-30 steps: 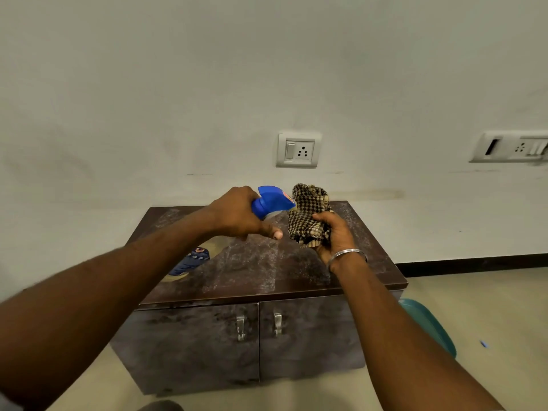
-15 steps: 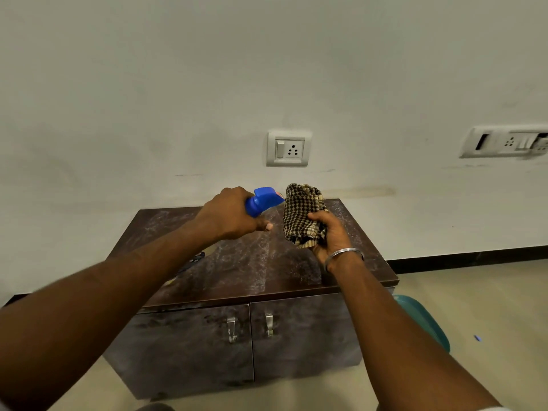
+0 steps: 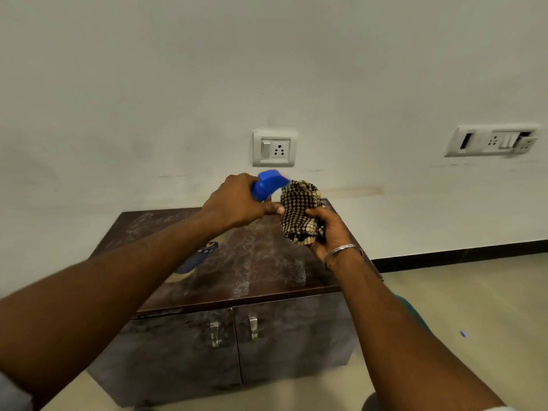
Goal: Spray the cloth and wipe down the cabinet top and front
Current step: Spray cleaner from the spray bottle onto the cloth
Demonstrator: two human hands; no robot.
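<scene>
Fingers of the left hand [image 3: 234,204] wrap tight round the glossy blue plastic spray bottle head [image 3: 268,183], nozzle nearly touching the cloth at its three o'clock. Right hand [image 3: 329,229] clutches that bunched, checked woven cloth [image 3: 299,210], both raised above the dark marbled cabinet top [image 3: 252,268], two metal handles [image 3: 234,332] at six o'clock.

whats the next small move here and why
Probably squeeze the trigger now. The left hand holds the blue spray bottle with its nozzle right at the bunched checked cloth, which the right hand holds up above the cabinet top. Nothing shows the cloth is wet yet, and the cabinet has not been touched, so wetting the cloth seems to come first.
</scene>
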